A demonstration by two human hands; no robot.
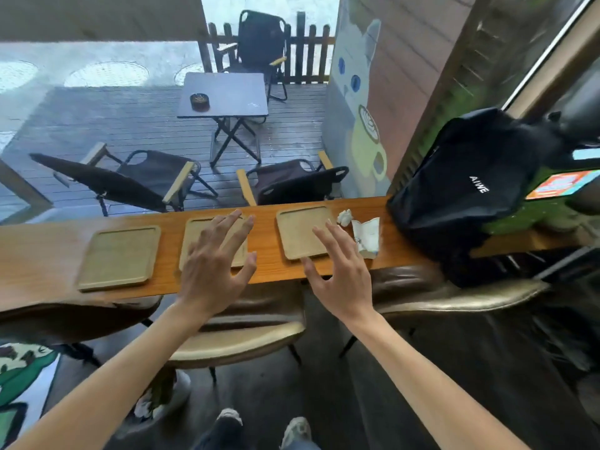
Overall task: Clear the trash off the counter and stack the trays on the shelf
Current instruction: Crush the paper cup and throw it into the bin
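Observation:
Three flat wooden trays lie in a row on the long wooden counter (39, 254): a left tray (120, 256), a middle tray (194, 232) and a right tray (300, 232). Right of the last tray lie a crumpled white napkin (344, 217) and a torn white paper wrapper (368, 237). My left hand (217, 271) hovers with fingers spread over the middle tray and hides part of it. My right hand (341, 274) is spread over the right tray's near corner. Neither hand holds anything.
A black backpack (470, 190) sits on the counter's right end. Padded chairs (246, 336) stand under the counter's near edge. Beyond the window are folding chairs and a small table (227, 92) with an ashtray on a deck.

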